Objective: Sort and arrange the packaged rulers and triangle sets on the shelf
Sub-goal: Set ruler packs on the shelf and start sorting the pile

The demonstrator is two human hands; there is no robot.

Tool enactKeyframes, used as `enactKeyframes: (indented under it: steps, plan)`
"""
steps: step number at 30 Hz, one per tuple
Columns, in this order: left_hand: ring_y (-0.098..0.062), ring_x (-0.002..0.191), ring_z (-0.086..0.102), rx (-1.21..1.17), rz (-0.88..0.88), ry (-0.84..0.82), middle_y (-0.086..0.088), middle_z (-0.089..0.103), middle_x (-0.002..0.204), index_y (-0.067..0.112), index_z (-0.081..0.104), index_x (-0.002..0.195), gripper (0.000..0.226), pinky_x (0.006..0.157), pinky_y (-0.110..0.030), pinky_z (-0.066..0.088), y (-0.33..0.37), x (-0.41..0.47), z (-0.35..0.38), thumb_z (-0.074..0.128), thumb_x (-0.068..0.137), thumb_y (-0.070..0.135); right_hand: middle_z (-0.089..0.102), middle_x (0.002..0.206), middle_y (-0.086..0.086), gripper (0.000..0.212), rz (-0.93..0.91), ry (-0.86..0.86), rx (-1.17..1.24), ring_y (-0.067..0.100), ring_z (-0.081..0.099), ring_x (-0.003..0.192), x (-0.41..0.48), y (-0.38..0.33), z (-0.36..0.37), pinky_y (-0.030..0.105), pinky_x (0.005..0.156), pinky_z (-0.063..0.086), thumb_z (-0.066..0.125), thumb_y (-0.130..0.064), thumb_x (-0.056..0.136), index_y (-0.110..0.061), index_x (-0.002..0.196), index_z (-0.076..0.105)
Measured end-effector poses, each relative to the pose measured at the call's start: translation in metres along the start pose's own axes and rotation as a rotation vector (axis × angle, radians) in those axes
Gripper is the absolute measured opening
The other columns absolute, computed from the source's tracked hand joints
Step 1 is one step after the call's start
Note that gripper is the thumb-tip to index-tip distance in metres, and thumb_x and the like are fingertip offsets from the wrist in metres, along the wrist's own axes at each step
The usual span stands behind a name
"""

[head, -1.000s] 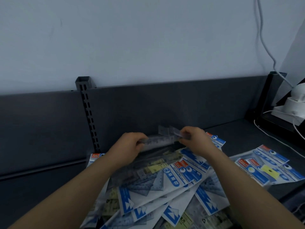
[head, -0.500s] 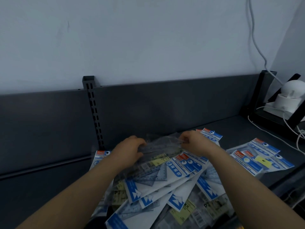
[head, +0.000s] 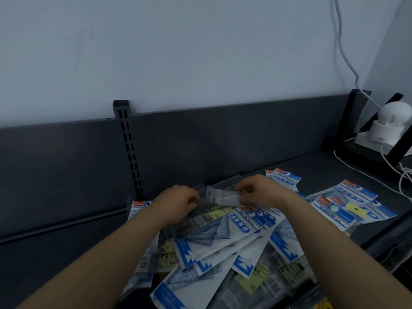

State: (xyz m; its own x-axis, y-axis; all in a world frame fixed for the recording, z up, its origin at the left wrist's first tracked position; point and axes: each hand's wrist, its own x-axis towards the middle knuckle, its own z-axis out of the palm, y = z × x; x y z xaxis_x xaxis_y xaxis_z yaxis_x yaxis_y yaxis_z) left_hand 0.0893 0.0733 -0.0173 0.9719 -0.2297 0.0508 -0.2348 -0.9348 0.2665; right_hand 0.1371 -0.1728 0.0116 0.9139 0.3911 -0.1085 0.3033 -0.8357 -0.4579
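Observation:
A heap of packaged triangle sets (head: 214,239) with blue-and-white cards lies fanned out on the dark shelf (head: 316,168), mixed with clear ruler packs bearing yellow labels (head: 252,279). At the heap's far edge I hold a clear ruler pack (head: 223,196) low over the pile. My left hand (head: 178,204) grips its left end with curled fingers. My right hand (head: 260,192) pinches its right end between thumb and fingers.
A second group of blue-carded sets (head: 354,206) lies on the shelf to the right. A slotted upright (head: 128,148) stands in the dark back panel. At the far right sit a white device (head: 388,123) and trailing white cables (head: 379,175).
Both hands have come down with the clear pack from above the heap to its top. The camera view has shifted left, so the right-hand items sit further right.

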Motion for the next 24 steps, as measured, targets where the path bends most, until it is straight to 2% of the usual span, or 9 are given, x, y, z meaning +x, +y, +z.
enactKeyframes:
  steps: [2,4,7,9,12,15,17,20,24]
  plan:
    - [-0.016,0.091,0.06,-0.024,-0.007,0.042,0.0,0.067,0.107,0.018,0.067,0.11,0.023,0.08,-0.032,0.051,-0.002,0.0,-0.001,0.048,0.098,0.022,0.064,0.113,-0.008,0.04,-0.002,-0.016,0.038,0.005,0.059,0.088,-0.001,0.0,0.001,0.015,0.071,0.042,0.066,-0.027,0.087,-0.027,0.126,0.059]
    - [-0.015,0.087,0.059,-0.062,-0.013,0.068,0.0,0.068,0.102,0.018,0.067,0.108,0.022,0.077,-0.031,0.05,-0.003,0.0,-0.002,0.047,0.099,0.021,0.065,0.105,-0.007,0.032,0.002,0.026,0.1,0.007,0.063,0.085,-0.001,0.002,0.004,0.013,0.063,0.046,0.066,-0.023,0.088,-0.026,0.12,0.062]
    - [-0.012,0.085,0.058,-0.1,-0.002,0.102,0.004,0.067,0.099,0.019,0.066,0.107,0.021,0.072,-0.028,0.046,-0.003,-0.001,-0.003,0.047,0.099,0.021,0.067,0.093,-0.005,0.015,0.033,0.218,0.079,0.015,0.065,0.085,0.002,0.005,0.006,0.032,0.075,0.055,0.064,-0.014,0.086,-0.027,0.092,0.068]
    - [-0.01,0.084,0.056,-0.134,0.0,0.12,0.008,0.065,0.096,0.022,0.066,0.106,0.019,0.069,-0.025,0.042,-0.004,-0.002,-0.004,0.048,0.099,0.022,0.067,0.09,-0.005,0.014,0.027,0.246,0.084,0.014,0.063,0.083,0.002,0.006,0.004,0.031,0.077,0.052,0.063,-0.014,0.087,-0.028,0.089,0.066]
    - [-0.011,0.087,0.059,-0.161,0.001,0.132,0.006,0.067,0.099,0.021,0.066,0.107,0.019,0.074,-0.027,0.047,-0.006,-0.005,-0.007,0.05,0.098,0.022,0.066,0.096,-0.006,0.014,0.007,0.21,0.126,0.013,0.063,0.086,0.0,0.006,0.002,0.029,0.076,0.053,0.063,-0.016,0.088,-0.028,0.094,0.065]
    - [-0.012,0.09,0.059,-0.172,0.016,0.144,0.003,0.068,0.103,0.018,0.067,0.109,0.019,0.079,-0.028,0.049,-0.003,-0.008,-0.011,0.052,0.097,0.02,0.063,0.101,-0.01,0.021,-0.005,0.165,0.237,0.008,0.064,0.087,-0.005,0.0,0.009,0.017,0.065,0.052,0.07,-0.02,0.085,-0.021,0.105,0.065]
    - [-0.012,0.092,0.059,-0.195,0.029,0.143,0.002,0.068,0.105,0.017,0.066,0.111,0.02,0.082,-0.029,0.049,0.001,-0.011,-0.013,0.052,0.097,0.019,0.064,0.097,-0.012,0.018,-0.035,0.22,0.209,0.008,0.062,0.089,-0.006,-0.003,0.012,0.022,0.074,0.05,0.074,-0.023,0.082,-0.022,0.1,0.067]
    - [-0.013,0.102,0.059,-0.246,0.023,0.158,0.002,0.066,0.111,0.016,0.065,0.116,0.023,0.086,-0.025,0.047,0.002,-0.017,-0.021,0.053,0.097,0.019,0.065,0.088,-0.013,0.013,-0.065,0.254,0.282,0.004,0.06,0.08,-0.012,-0.012,0.008,0.02,0.068,0.046,0.075,-0.02,0.081,-0.024,0.092,0.068]
    - [-0.008,0.106,0.057,-0.302,-0.007,0.185,0.005,0.063,0.118,0.017,0.063,0.119,0.025,0.086,-0.017,0.041,-0.002,-0.027,-0.034,0.056,0.096,0.02,0.068,0.076,0.0,0.017,-0.076,0.231,0.531,0.01,0.064,0.059,-0.019,-0.028,0.0,0.027,0.06,0.056,0.075,-0.006,0.08,-0.019,0.085,0.067]
